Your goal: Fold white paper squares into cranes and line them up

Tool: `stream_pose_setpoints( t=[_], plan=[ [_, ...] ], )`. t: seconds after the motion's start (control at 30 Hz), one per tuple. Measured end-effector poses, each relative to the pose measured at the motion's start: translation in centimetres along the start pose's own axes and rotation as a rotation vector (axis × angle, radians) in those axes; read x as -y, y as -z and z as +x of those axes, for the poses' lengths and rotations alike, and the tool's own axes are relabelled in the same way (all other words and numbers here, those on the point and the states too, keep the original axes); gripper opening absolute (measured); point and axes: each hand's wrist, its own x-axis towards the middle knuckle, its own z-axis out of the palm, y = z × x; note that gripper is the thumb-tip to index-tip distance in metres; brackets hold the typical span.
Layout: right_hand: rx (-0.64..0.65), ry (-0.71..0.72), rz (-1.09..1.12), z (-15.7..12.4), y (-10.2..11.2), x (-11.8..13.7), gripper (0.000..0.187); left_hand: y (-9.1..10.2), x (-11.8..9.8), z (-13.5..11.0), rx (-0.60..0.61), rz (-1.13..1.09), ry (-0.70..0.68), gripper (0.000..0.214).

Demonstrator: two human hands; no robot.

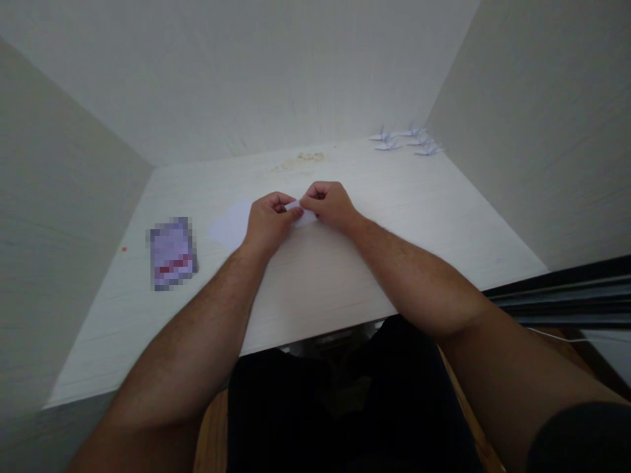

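Observation:
Between my two hands is a small folded piece of white paper (304,218), held just above or on the white table. My left hand (270,220) pinches its left side, thumb on top and fingers curled behind. The upper right part of the paper is gripped by my right hand (329,202), with thumb and fingers closed. Partly hidden behind my left hand and wrist, a flat sheet of white paper (229,225) lies on the tabletop.
Several folded white paper cranes (387,146) stand at the back right by the wall. A blurred-out purple item (172,253) lies at the left, near a small red spot (124,249). Walls enclose the white table (315,282) on three sides; a stained patch (310,157) marks its back.

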Motion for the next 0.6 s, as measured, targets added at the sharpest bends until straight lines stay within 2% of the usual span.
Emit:
stream_pose_setpoints(
  t=[0.1, 0.23, 0.4, 0.6],
  plan=[
    [0.061, -0.063, 0.030, -0.19, 0.07, 0.41, 0.020, -0.28, -0.08, 0.10, -0.094, -0.089, -0.046, 0.017],
    [0.106, -0.045, 0.007, -0.37, 0.22, 0.36, 0.020, -0.47, -0.63, -0.03, -0.118, -0.167, -0.071, 0.015],
    [0.068, -0.038, 0.007, -0.55, 0.22, 0.29, 0.019, -0.36, -0.96, -0.29, -0.069, -0.083, -0.082, 0.007],
    [0.009, -0.058, 0.046, -0.51, 0.18, -0.10, 0.016, -0.35, -0.90, -0.41, -0.006, -0.043, -0.105, 0.009]
  ],
)
